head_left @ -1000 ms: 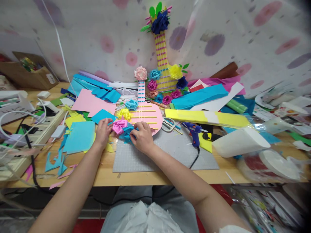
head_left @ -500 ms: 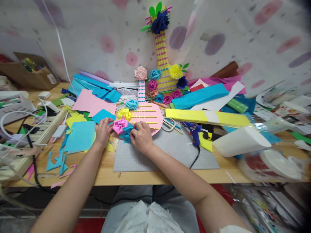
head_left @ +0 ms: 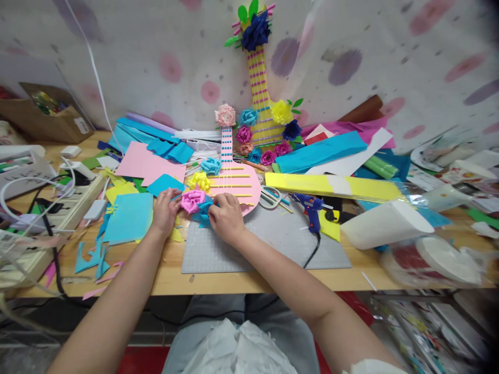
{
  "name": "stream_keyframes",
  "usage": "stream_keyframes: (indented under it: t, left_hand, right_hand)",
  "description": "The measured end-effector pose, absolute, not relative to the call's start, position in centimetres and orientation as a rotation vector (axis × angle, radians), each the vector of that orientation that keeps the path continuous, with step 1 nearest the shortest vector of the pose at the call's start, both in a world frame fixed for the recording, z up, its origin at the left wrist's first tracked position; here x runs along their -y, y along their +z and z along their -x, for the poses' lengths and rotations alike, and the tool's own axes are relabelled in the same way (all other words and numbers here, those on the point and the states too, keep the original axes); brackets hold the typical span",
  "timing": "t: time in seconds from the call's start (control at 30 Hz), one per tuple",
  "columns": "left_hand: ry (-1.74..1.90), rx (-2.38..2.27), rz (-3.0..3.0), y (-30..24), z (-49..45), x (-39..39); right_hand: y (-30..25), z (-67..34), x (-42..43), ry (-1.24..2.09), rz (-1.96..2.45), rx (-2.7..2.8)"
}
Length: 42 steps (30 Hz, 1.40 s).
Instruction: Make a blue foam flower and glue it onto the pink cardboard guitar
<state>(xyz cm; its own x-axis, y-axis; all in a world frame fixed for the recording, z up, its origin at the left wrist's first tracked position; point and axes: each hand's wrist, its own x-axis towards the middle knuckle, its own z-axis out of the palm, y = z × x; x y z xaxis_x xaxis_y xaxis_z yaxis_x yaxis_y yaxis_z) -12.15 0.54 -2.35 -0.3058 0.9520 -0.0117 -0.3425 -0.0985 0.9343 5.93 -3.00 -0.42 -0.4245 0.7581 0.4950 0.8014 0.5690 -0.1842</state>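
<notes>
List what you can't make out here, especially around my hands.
All in the head view:
Your right hand: its own back hides the fingertips, so its hold on the crinkled blue paper flower is unclear.
Tall yellow paper guitar: small colourful paper flowers hide its bottom edge.
White card panel at left: handwriting too small and blurred to read.
White cloth sleeve: the bottom picture edge cuts it off.

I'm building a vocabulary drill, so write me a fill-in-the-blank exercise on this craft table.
The right hand touches a ____ paper flower.
The pink craft guitar overlaps a ____ cutting mat.
In view, the glue gun lies to the ____ of that guitar.
The craft guitar at the back is mostly ____.
Missing words: blue; gray; right; yellow.
</notes>
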Motion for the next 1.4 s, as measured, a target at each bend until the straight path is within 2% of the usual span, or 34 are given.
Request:
stream_keyframes:
  t: [0.1,0.23,0.37,0.47,0.8,1.4]
  left_hand:
    - [1.677,-1.314,-1.014,-2.3,12.1,0.0]
    - [1.727,-1.605,-1.759,-1.4,11.6,1.6]
    - [1.454,-1.474,-2.453,-0.5,10.6,2.9]
    - [1.251,-1.38,-2.7,-0.4,10.3,2.9]
    - [1.158,-1.325,-2.852,-0.3,10.0,2.2]
    - [1.154,-1.334,-2.973,0.3,9.3,2.5]
  right_hand:
    - [-0.5,-6.3,3.2,-0.088,1.245,2.245]
    - [-0.4,-6.8,3.4,-0.069,1.213,2.223]
    - [0.0,-7.9,3.6,-0.034,1.187,2.175]
    - [0.4,-9.5,3.7,-0.041,1.204,2.098]
    - [0.1,-15.4,3.3,-0.131,1.332,1.818]
    - [-2.0,-18.0,2.8,-0.137,1.371,1.602]
